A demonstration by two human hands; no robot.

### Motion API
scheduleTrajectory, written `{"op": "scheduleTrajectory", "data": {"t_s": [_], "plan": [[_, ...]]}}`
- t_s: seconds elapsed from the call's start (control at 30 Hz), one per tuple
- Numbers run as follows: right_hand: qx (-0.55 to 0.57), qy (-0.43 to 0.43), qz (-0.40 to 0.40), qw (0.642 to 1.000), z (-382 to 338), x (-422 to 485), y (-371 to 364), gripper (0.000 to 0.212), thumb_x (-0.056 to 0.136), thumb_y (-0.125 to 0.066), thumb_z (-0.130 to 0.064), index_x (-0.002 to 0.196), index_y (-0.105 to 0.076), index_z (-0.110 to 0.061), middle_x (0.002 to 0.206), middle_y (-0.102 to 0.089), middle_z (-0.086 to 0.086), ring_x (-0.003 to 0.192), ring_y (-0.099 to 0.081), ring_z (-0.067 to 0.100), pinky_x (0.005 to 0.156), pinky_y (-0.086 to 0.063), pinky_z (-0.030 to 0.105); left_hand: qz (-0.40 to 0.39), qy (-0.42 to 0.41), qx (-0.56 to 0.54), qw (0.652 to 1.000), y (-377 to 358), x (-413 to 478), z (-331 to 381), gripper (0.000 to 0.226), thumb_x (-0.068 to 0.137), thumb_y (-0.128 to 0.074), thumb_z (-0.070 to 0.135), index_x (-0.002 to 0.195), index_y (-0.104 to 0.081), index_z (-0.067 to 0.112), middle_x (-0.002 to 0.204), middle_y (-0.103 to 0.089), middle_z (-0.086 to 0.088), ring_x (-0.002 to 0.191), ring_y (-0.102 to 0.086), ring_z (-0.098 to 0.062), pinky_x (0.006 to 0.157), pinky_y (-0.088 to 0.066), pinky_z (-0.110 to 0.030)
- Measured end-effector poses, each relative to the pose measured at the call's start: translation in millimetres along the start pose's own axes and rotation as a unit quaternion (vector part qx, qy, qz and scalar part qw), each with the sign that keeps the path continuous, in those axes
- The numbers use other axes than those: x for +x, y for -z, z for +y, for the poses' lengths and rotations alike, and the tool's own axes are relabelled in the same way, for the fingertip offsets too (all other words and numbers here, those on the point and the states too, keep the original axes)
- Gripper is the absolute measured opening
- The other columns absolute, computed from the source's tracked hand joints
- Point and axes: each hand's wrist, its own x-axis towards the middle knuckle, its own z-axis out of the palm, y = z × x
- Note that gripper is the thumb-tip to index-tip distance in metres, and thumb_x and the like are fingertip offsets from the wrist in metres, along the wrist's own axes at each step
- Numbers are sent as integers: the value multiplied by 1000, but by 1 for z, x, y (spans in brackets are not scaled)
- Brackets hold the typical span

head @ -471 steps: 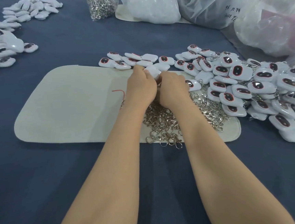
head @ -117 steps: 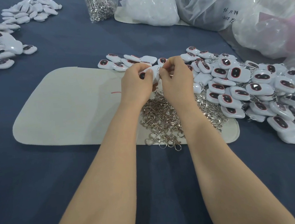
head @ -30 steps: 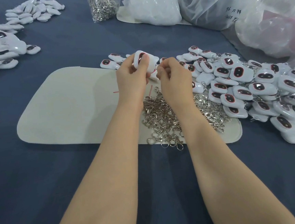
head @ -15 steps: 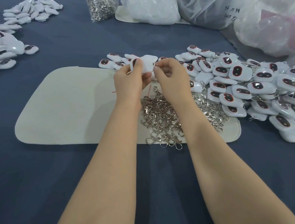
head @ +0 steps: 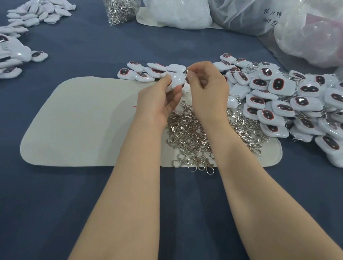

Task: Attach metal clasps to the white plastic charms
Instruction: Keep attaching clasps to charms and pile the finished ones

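Above the far edge of the cream mat (head: 82, 121), at 12 o'clock from the loose clasps (head: 196, 136) heaped on it, both hands meet around 1 white charm (head: 176, 80). The left hand (head: 159, 98) grips the charm, thumb on top and fingers curled beneath, with its plain white side facing up. The right hand (head: 207, 87) has its fingers curled, thumb and forefinger pinched together at the charm's 1 o'clock corner. A small dark glint there looks like a clasp (head: 186, 72), though it is too small to make out its shape.

The charm lies at 9 o'clock from the right fingertips, touching them or very nearly. Its long axis seems to run from 7 o'clock to 1 o'clock, so the corner that takes the fitting points straight at the right hand. That hand is the nearer one to the joint, while the left only steadies. The step in hand is probably hooking the ring through the charm's eyelet, which calls for a short push toward 9 o'clock against a firm left grip.

A big heap of charms (head: 288, 99) lies at 3 o'clock of the hands, and a short row of charms (head: 140, 72) at 11 o'clock.
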Motion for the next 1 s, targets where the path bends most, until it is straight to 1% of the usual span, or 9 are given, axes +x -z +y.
{"op": "scheduleTrajectory", "data": {"t_s": [0.17,0.3,0.47,0.53,0.63,0.7,0.8,0.9,1.0], "plan": [[-82,21,-16,996,4,1,2,9,90,-56,-6,90,-64,-8,82,-62,-4,76,-57,11,75,-46,22,19,-84,80,993,0,0,-1,2,93,-58,18,95,-60,18,75,-60,2,45,-54,-1,49,-45,-15],[-112,24,-35,993,6,1,2,10,90,-55,-5,89,-64,-6,76,-59,-7,74,-55,11,73,-44,21,24,-182,172,968,-1,-3,-1,8,92,-59,18,90,-61,26,73,-59,4,49,-52,-3,52,-43,-17],[-127,21,-45,991,6,-1,1,13,93,-50,-7,94,-63,-6,76,-59,-4,72,-54,13,71,-46,27,-18,-274,274,922,-3,-2,-4,11,92,-57,19,97,-61,27,89,-62,5,76,-53,-15,74,-48,-31],[-136,2,-56,989,6,0,2,17,95,-47,-8,98,-63,-5,82,-62,1,78,-58,18,75,-47,32,-16,-289,302,908,-4,-3,-6,11,91,-57,19,99,-61,26,90,-62,8,82,-57,-16,83,-51,-38],[-162,-9,-71,984,4,2,2,26,98,-42,-11,110,-64,-8,105,-66,5,100,-57,20,83,-39,24,11,-303,308,902,-4,-1,-8,15,93,-54,17,105,-62,19,95,-62,5,92,-60,-21,90,-51,-43],[-152,7,-88,984,-1,3,0,27,99,-42,-15,111,-65,-8,106,-63,3,105,-54,19,85,-36,22,21,-304,318,898,-3,2,-8,19,94,-52,17,109,-62,14,96,-61,6,92,-59,-16,92,-49,-39],[-160,-2,-117,980,-2,5,1,20,94,-54,-25,108,-65,-16,102,-57,4,98,-53,18,84,-39,26,21,-284,327,901,-4,3,-10,26,96,-49,22,117,-61,16,103,-61,7,96,-57,-10,96,-46,-32],[-98,-77,-129,984,-2,6,5,13,91,-61,-29,94,-58,-17,81,-58,2,70,-50,13,69,-40,29,21,-260,293,920,-8,2,-9,32,98,-46,26,128,-54,17,112,-60,-1,103,-58,-15,100,-46,-38],[95,-136,-9,986,-7,9,8,12,91,-60,-17,86,-56,-8,69,-62,3,59,-56,11,68,-50,34,33,-241,257,935,-8,3,-8,34,98,-45,31,128,-50,15,118,-58,-4,109,-59,-20,100,-46,-41]]}}
